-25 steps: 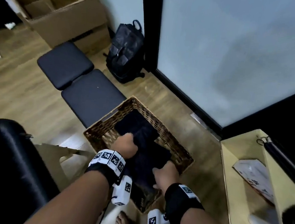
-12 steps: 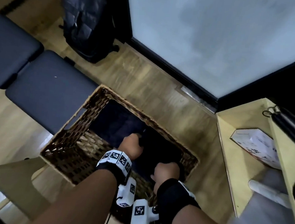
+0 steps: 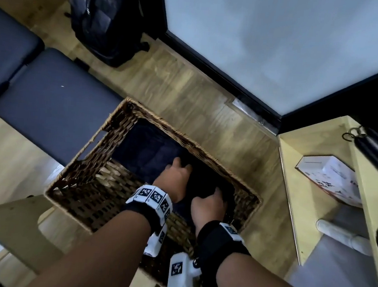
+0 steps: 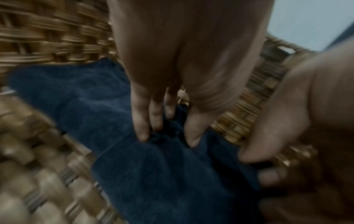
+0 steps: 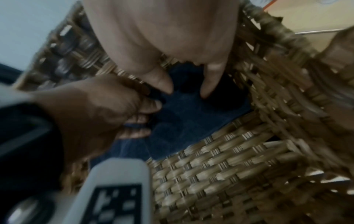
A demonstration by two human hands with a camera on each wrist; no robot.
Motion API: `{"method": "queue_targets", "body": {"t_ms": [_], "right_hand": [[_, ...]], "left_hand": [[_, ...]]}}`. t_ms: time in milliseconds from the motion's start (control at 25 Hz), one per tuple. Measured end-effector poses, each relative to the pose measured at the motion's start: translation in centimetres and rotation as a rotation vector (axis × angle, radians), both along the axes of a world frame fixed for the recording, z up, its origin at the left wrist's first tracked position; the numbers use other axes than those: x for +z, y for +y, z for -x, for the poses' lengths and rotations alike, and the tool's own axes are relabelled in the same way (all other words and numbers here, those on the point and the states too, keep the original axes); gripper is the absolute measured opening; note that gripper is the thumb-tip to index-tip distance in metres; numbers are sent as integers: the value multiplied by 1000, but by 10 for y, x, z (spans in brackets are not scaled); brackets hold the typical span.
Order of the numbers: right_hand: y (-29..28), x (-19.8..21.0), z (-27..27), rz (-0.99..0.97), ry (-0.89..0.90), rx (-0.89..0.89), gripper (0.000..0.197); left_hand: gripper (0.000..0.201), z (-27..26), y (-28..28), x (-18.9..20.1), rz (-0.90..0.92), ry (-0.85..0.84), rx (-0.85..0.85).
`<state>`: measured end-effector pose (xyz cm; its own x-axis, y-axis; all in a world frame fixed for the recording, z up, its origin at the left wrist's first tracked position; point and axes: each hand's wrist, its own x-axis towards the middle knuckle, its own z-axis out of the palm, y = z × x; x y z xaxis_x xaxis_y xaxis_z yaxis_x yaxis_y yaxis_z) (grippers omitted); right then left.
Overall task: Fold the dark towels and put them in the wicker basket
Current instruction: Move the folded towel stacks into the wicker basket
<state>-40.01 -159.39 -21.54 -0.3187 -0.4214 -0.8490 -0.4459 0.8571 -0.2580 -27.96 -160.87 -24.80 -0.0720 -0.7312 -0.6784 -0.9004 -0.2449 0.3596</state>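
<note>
The wicker basket (image 3: 184, 138) stands on the wooden floor with both my hands down inside it. A folded dark towel (image 3: 147, 149) lies flat in its far left part. Beside it is a second dark towel (image 3: 203, 180), which both hands hold low in the basket's right part. My left hand (image 3: 181, 165) pinches the cloth (image 4: 153, 174) between fingers (image 4: 141, 121) and thumb. My right hand (image 3: 218, 192) grips the towel's near edge by the basket wall (image 5: 220, 166). In the right wrist view its thumb and a finger point down onto the towel (image 5: 187, 115).
A grey padded bench (image 3: 50, 109) touches the basket's left side, with a black backpack (image 3: 107, 19) behind it. A pale wooden shelf (image 3: 292, 196) holding a white box (image 3: 330, 177) stands to the right. A black door frame (image 3: 244, 93) runs behind the basket.
Both hands have gone down from the rim deep into the basket, taking the dark towel with them. The head view has dropped closer over the basket.
</note>
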Motion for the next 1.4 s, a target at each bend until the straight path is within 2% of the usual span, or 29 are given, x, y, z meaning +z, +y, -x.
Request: {"method": "queue_targets", "body": {"t_ms": [80, 160, 280, 440, 520, 600, 720, 920, 1120, 1280, 1400], "right_hand": [[-5, -19, 2, -34, -85, -53, 83], [-13, -27, 6, -84, -146, -128, 81], [-27, -4, 11, -183, -262, -187, 44], [-29, 26, 29, -168, -278, 77, 14], [-22, 46, 33, -69, -248, 269, 13], [-15, 71, 27, -17, -292, 387, 5], [2, 110, 10, 57, -334, 569, 17], [46, 174, -45, 234, -473, 735, 25], [134, 219, -124, 225, -611, 1022, 27], [207, 234, -179, 252, -671, 1233, 20], [244, 229, -207, 238, -666, 1273, 13]], "left_hand": [[68, 1, 0, -7, -89, 30, 93], [79, -2, 0, -12, -108, 78, 198], [64, -10, -5, -1, -132, 145, 232], [42, -23, 10, 45, -82, 139, 377], [30, -32, 32, 75, -41, 122, 484], [22, -39, 57, 107, 12, 99, 618], [26, -45, 106, 154, 95, 67, 806], [28, -64, 201, 222, 276, 21, 1012], [32, -92, 317, 290, 505, -93, 1293], [28, -121, 404, 308, 542, -203, 1533], [25, -136, 451, 300, 458, -296, 1603]]}}
